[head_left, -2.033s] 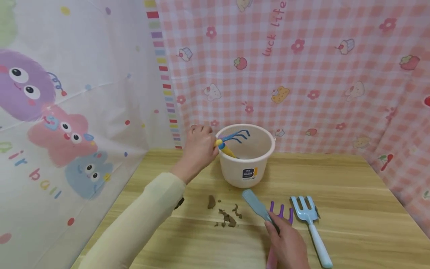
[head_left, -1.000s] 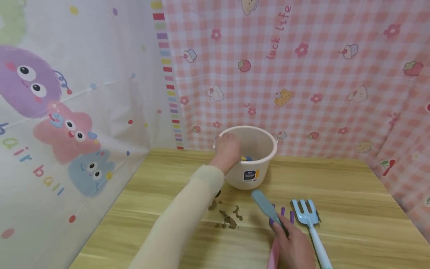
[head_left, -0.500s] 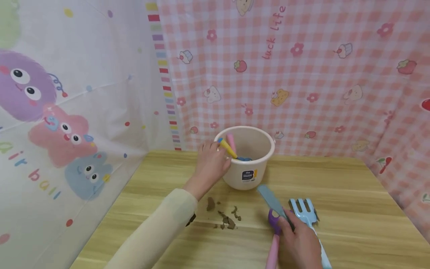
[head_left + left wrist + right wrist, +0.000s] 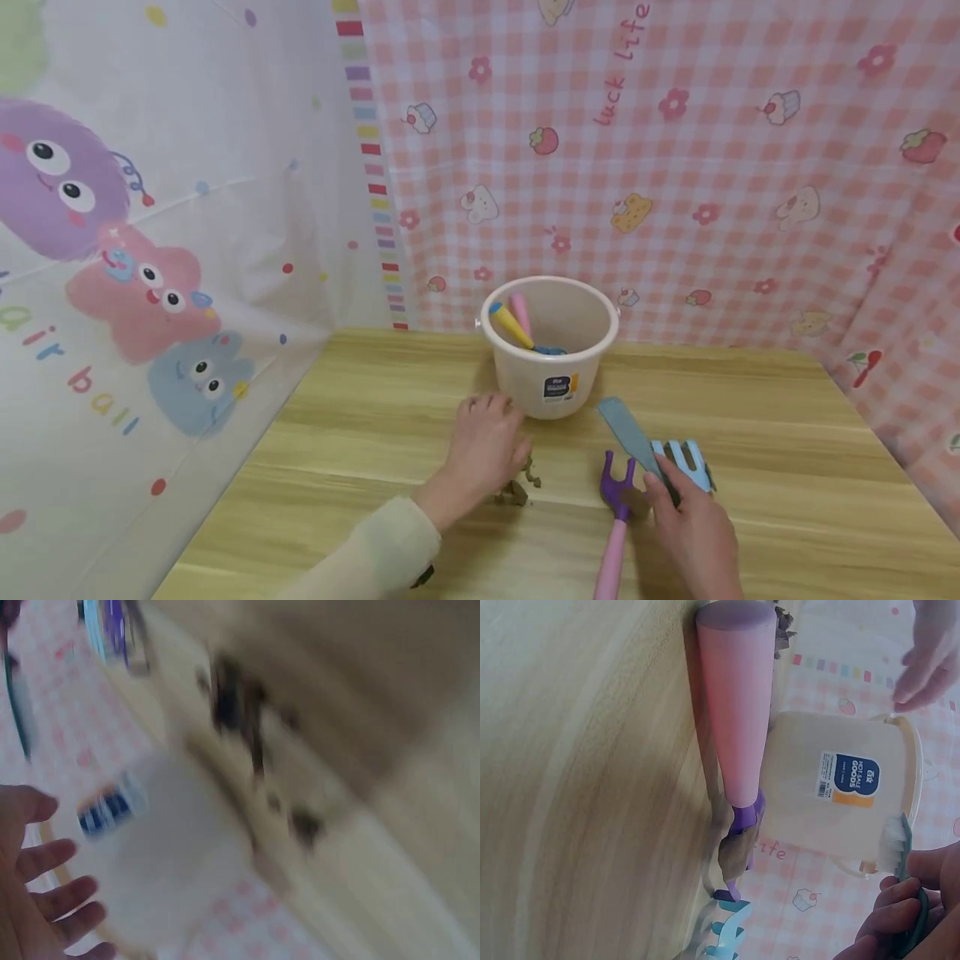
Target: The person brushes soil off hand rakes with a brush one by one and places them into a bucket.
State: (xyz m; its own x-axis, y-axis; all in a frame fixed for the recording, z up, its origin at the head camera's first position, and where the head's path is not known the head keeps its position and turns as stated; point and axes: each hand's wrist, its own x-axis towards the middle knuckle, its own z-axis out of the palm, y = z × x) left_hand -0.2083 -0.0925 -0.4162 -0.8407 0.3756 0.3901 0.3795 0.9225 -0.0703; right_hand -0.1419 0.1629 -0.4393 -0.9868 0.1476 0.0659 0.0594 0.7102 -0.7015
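From the head cam, the right hand (image 4: 697, 521) has the brush (image 4: 627, 430) gripped by its handle, head end aimed at about 11 o'clock, and the pink-handled fork (image 4: 613, 533) lies just beside that hand at 9 o'clock, long axis roughly 12-to-6, prongs up at 12. The left hand (image 4: 483, 450) is over by the brown crumbs (image 4: 515, 493), and the fork's farther off at its 4 o'clock, so the right is clearly nearer. Left wrist cam's super blurry, but those fingers look loose and spread, holding nothing, with the bucket (image 4: 180, 855) at around 2 o'clock. Right wrist cam's the good one: fork handle at 12, prongs at 6, a brown lump (image 4: 737, 851) near its neck, bristles (image 4: 892, 844) facing about 9. IMO the gap that matters is brush to fork.
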